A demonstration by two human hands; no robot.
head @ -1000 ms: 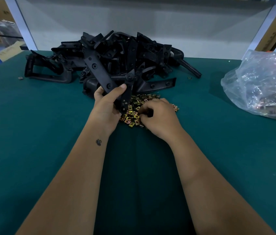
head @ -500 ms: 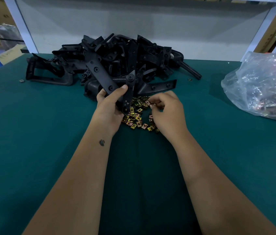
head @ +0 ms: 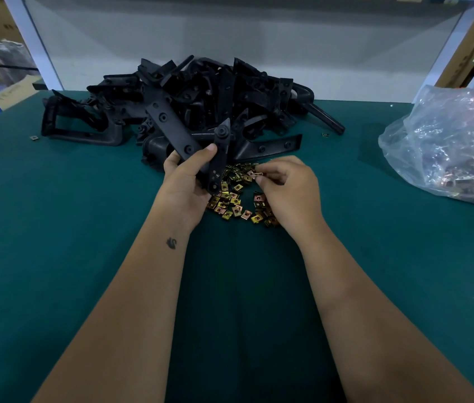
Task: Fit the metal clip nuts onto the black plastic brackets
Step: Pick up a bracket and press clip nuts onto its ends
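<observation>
- Since a second ago, the right hand has been lifted off the loose clip nuts; one clip nut is now pinched at its fingertips.
- The left hand is wrapped around a black bracket, thumb across its face; the bracket's lower end hangs just past those fingers, over the nuts.
- The pinched nut is held just beside that lower end, not yet touching it.
- No fitted nut can be seen on the held bracket.
- Behind the fingers, a large bracket pile is left; whether any carry nuts cannot be told.
- Progress is judged early.
</observation>
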